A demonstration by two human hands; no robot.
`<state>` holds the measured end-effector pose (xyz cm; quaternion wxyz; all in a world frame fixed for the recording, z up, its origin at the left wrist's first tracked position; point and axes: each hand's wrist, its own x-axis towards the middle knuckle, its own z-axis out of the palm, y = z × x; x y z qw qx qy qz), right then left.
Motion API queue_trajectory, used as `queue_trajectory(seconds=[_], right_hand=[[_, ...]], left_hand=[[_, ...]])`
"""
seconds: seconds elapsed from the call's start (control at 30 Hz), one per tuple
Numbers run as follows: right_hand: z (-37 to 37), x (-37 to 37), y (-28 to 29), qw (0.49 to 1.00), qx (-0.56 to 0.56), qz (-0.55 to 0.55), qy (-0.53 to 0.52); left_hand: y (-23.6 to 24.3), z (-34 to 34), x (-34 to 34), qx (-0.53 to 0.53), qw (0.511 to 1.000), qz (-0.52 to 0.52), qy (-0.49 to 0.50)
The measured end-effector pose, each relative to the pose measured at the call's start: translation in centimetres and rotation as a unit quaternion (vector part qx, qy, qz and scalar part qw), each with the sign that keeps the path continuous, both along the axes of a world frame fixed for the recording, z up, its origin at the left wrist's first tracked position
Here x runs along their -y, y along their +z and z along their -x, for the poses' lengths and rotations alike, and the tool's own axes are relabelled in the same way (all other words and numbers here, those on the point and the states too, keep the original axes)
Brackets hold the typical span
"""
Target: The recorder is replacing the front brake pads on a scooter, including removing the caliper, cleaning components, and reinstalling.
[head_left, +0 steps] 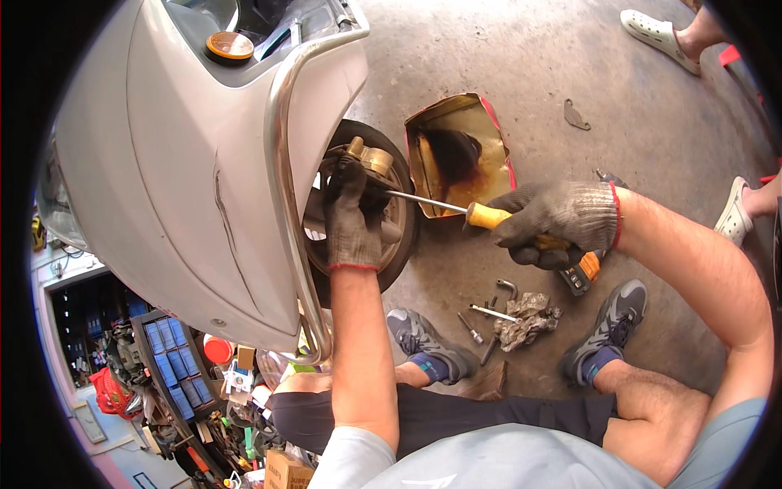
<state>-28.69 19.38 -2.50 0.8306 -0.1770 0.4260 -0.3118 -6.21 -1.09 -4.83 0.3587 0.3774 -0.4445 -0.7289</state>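
Note:
My gloved left hand grips a brass-coloured brake caliper at the front wheel of a white scooter, beside its chrome guard bar. My gloved right hand is closed on the yellow handle of a long screwdriver, whose shaft reaches left to the caliper; the tip is hidden there. An oil-stained metal pan lies right of the wheel. A yellow and black power tool lies partly hidden below my right hand.
Small tools and bolts and a greasy rag lie between my shoes. A flat metal plate rests on the concrete floor. Someone's feet in white clogs are at right. Cluttered shelves and boxes stand at lower left.

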Motion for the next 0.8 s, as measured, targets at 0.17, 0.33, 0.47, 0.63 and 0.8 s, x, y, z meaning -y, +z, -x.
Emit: queue_trajectory(seconds=[0.17,0.33,0.47,0.63,0.8], right_hand=[[-0.4,0.5,-0.3,0.999,-0.024,0.009,0.044],[-1.3,0.7,-0.5,0.981,-0.173,0.033,0.078],[-1.7,0.8,0.5,0.968,-0.229,0.063,0.086],[-1.8,0.7,1.0,0.952,-0.278,0.07,0.105],[-2.6,0.8,-1.2,0.905,-0.371,0.177,0.112]], left_hand=[[-0.2,-0.2,0.3,0.023,1.0,0.009,0.002],[-0.9,-0.1,0.4,0.112,0.99,0.08,0.029],[-0.8,0.0,0.2,0.132,0.986,0.084,0.05],[-0.8,0.4,0.2,0.128,0.987,0.085,0.044],[-0.7,0.7,0.4,0.141,0.985,0.096,0.036]])
